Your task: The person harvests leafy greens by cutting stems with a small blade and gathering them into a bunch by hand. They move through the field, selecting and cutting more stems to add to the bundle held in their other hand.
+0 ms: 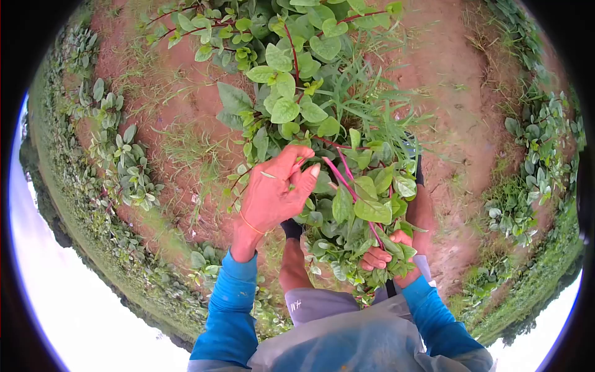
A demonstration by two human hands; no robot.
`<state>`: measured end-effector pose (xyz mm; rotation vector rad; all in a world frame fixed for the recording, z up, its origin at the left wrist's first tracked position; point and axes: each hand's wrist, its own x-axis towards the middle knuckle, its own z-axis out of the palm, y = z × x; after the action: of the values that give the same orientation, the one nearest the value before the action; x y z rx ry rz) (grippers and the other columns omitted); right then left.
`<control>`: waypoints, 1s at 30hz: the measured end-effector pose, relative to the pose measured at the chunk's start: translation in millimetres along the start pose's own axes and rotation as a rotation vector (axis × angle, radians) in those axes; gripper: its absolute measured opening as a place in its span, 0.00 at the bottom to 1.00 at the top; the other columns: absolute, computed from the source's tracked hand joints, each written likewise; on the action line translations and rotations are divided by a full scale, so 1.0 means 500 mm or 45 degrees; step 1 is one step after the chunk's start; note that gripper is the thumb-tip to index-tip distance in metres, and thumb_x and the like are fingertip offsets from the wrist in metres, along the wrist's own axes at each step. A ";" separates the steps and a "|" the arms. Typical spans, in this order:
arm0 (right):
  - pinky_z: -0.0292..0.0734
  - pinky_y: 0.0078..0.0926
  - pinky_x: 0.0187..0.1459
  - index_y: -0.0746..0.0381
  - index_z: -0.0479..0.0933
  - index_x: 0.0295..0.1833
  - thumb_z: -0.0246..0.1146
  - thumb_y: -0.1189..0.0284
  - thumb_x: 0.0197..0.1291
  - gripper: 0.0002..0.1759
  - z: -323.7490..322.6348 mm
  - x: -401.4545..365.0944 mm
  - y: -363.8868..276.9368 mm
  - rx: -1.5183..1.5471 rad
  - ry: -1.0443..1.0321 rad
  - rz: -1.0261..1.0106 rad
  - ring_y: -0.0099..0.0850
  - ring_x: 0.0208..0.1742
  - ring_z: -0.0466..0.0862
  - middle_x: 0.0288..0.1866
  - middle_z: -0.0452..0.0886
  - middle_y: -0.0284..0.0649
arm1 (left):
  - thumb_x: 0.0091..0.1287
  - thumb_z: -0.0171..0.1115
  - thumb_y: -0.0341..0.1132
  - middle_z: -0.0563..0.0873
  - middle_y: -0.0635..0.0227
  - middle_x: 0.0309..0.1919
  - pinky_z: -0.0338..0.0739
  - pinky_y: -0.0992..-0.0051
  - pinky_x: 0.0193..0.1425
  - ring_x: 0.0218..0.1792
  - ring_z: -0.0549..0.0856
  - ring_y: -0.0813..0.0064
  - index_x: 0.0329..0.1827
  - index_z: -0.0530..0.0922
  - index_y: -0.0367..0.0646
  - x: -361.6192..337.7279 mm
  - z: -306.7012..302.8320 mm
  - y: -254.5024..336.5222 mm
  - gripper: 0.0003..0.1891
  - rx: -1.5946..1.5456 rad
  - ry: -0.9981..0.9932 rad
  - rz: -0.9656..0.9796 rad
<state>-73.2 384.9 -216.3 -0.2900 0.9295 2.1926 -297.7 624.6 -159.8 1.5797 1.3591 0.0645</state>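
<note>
My left hand (273, 189) is over the leafy plants, left of the middle, its thumb and index finger curled close to each other with a small gap between the tips. A narrow leaf (268, 175) lies on its back, and a thin band (251, 224) circles the wrist. Lower right, my right hand (396, 257) is closed around a bunch of leafy stems (374, 211). Their purple-pink cut ends point up toward my left fingertips, apart from them. Leaves partly hide the right fingers.
A row of leafy plants (285, 80) with dark red stems runs ahead, grass (365, 93) among it. Reddish soil (446, 124) lies on both sides, with more plant rows (118, 155) beyond. My legs (296, 266) straddle the plants.
</note>
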 end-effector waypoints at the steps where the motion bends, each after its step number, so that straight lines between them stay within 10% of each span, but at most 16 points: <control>1: 0.66 0.33 0.48 0.56 0.74 0.30 0.47 0.54 0.59 0.18 -0.020 -0.011 -0.007 -0.069 -0.133 -0.060 0.30 0.29 0.73 0.21 0.70 0.30 | 0.70 0.66 0.42 0.81 0.57 0.23 0.75 0.68 0.28 0.20 0.78 0.67 0.51 0.78 0.41 0.023 0.015 0.037 0.16 -0.019 0.006 -0.015; 7: 0.67 0.31 0.45 0.53 0.77 0.31 0.47 0.52 0.59 0.20 -0.038 -0.043 -0.053 -0.206 -0.258 -0.415 0.26 0.28 0.77 0.21 0.73 0.27 | 0.71 0.57 0.58 0.86 0.53 0.26 0.80 0.59 0.45 0.30 0.86 0.53 0.57 0.80 0.40 0.191 0.175 0.065 0.28 0.367 -0.188 0.000; 9: 0.68 0.31 0.42 0.57 0.78 0.42 0.48 0.49 0.63 0.24 -0.025 -0.065 -0.070 -0.109 -0.238 -0.634 0.25 0.24 0.76 0.22 0.75 0.25 | 0.70 0.53 0.64 0.87 0.48 0.34 0.79 0.53 0.46 0.40 0.85 0.42 0.47 0.83 0.41 0.185 0.205 0.045 0.31 0.475 -0.535 -0.261; 13: 0.68 0.30 0.39 0.63 0.73 0.57 0.48 0.42 0.71 0.33 0.004 -0.153 -0.074 0.023 -0.139 -0.776 0.24 0.21 0.76 0.20 0.75 0.26 | 0.72 0.51 0.63 0.86 0.48 0.31 0.77 0.51 0.43 0.39 0.85 0.43 0.37 0.82 0.42 0.074 0.239 -0.040 0.29 0.380 -0.377 -0.282; 18: 0.66 0.30 0.35 0.60 0.72 0.38 0.50 0.44 0.72 0.28 0.096 -0.198 -0.113 -0.178 -0.244 -0.946 0.25 0.21 0.77 0.19 0.72 0.29 | 0.71 0.59 0.50 0.86 0.49 0.29 0.79 0.51 0.36 0.35 0.86 0.44 0.42 0.77 0.41 -0.010 0.248 -0.106 0.19 0.444 -0.265 -0.252; 25: 0.66 0.31 0.43 0.58 0.72 0.34 0.47 0.56 0.68 0.18 0.143 -0.002 -0.209 -0.577 -0.314 -0.635 0.27 0.26 0.72 0.21 0.71 0.31 | 0.64 0.61 0.27 0.83 0.54 0.30 0.78 0.63 0.34 0.27 0.84 0.60 0.44 0.78 0.38 -0.096 0.260 -0.135 0.07 -0.234 0.316 -0.256; 30: 0.73 0.37 0.49 0.58 0.76 0.35 0.56 0.56 0.64 0.16 0.065 0.222 -0.202 -0.430 0.187 -0.275 0.36 0.32 0.76 0.25 0.73 0.37 | 0.64 0.59 0.25 0.82 0.59 0.27 0.75 0.70 0.32 0.25 0.80 0.71 0.46 0.78 0.38 -0.114 0.277 -0.152 0.08 -0.359 0.425 -0.291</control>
<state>-79.4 515.1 -297.5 -0.6870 0.5676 2.1393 -288.8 483.0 -249.8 1.2049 1.6987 0.3778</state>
